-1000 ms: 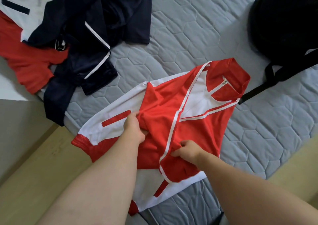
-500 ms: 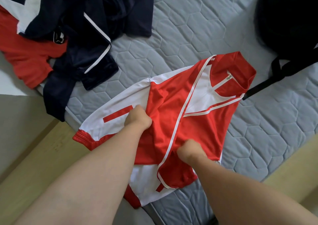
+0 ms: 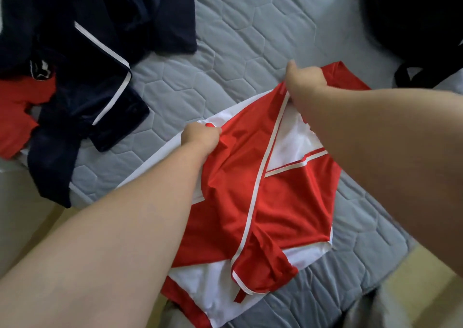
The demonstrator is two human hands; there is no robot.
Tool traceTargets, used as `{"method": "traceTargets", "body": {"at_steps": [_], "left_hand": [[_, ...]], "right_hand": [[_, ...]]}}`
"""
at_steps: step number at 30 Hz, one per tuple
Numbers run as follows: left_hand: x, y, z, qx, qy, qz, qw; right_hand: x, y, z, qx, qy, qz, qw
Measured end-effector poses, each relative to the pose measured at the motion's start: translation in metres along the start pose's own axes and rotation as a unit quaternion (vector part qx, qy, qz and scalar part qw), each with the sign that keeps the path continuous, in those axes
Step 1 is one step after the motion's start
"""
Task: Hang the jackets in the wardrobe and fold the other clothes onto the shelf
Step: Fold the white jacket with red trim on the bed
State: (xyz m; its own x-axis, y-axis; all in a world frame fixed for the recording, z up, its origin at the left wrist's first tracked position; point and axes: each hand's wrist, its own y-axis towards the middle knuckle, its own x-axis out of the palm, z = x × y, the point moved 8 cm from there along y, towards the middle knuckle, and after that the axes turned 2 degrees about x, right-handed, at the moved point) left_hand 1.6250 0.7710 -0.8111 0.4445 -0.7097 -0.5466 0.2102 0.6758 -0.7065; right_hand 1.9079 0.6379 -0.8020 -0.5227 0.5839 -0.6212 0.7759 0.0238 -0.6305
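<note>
A red and white zip jacket (image 3: 250, 197) lies spread on the grey quilted mattress (image 3: 250, 39), its lower hem hanging over the near edge. My left hand (image 3: 200, 139) grips a fold of red fabric at the jacket's left shoulder. My right hand (image 3: 304, 82) pinches the white-piped front edge near the collar, which my forearm partly hides. A pile of navy clothes with white piping (image 3: 95, 59) lies at the upper left, over another red garment (image 3: 17, 117).
A black bag (image 3: 413, 21) with a strap (image 3: 411, 77) sits at the upper right of the mattress. Pale wooden floor (image 3: 426, 290) shows past the mattress corner at the lower right and at the lower left.
My right hand has left the jacket's lower front and moved up to the collar area, taking hold of the piped edge. My left hand has slid up towards the shoulder.
</note>
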Motion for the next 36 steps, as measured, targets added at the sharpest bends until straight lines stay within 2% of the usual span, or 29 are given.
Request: {"method": "traceTargets", "body": {"at_steps": [2,4,5,6,7,8,11,16,19,22,25,28,30,33,36], "left_hand": [[-0.001,0.006,-0.002,0.005,-0.014,0.023,1.0],[-0.008,0.014,-0.006,0.0,-0.057,0.043,0.997],[-0.012,0.019,-0.008,-0.004,-0.072,0.051,0.996],[-0.017,0.023,-0.01,-0.008,-0.082,0.057,0.995],[-0.021,0.029,-0.01,-0.011,-0.097,0.06,0.993],[-0.024,0.033,-0.009,-0.011,-0.115,0.061,0.991],[-0.029,0.048,-0.006,-0.012,-0.149,0.056,0.987],[-0.04,0.061,-0.004,-0.017,-0.124,0.109,0.986],[-0.04,0.062,-0.002,-0.011,-0.088,0.137,0.987],[-0.034,0.055,-0.003,-0.021,-0.095,0.137,0.986],[-0.04,0.04,-0.01,-0.041,-0.104,0.144,0.983],[-0.048,0.022,-0.032,-0.1,-0.161,0.112,0.976],[-0.049,0.008,-0.049,-0.148,-0.21,0.075,0.963],[-0.048,-0.014,-0.069,-0.179,-0.246,0.026,0.952],[-0.043,-0.037,-0.093,-0.205,-0.264,0.002,0.942]], "right_hand": [[0.012,0.015,0.005,0.035,0.038,-0.074,0.996],[0.009,0.014,0.017,0.076,0.081,-0.063,0.992],[0.008,0.012,0.017,0.044,0.005,-0.054,0.998],[0.006,0.006,0.012,0.014,-0.006,-0.047,0.999],[0.007,-0.001,0.016,0.082,0.142,-0.051,0.985],[0.011,0.002,0.02,0.103,0.25,-0.082,0.959],[0.011,0.002,0.04,0.173,0.309,-0.048,0.934],[0.016,0.008,0.041,0.178,0.292,-0.085,0.936],[0.02,0.012,0.041,0.183,0.265,-0.094,0.942],[0.024,0.01,0.038,0.142,0.232,-0.093,0.958],[0.021,-0.001,0.037,0.098,0.215,-0.03,0.971],[0.017,-0.032,0.04,0.036,0.078,0.056,0.995],[0.021,-0.071,0.052,-0.017,0.027,0.067,0.997],[0.045,-0.141,0.09,-0.099,-0.046,-0.028,0.994],[0.072,-0.203,0.133,-0.12,-0.154,-0.133,0.972]]}}
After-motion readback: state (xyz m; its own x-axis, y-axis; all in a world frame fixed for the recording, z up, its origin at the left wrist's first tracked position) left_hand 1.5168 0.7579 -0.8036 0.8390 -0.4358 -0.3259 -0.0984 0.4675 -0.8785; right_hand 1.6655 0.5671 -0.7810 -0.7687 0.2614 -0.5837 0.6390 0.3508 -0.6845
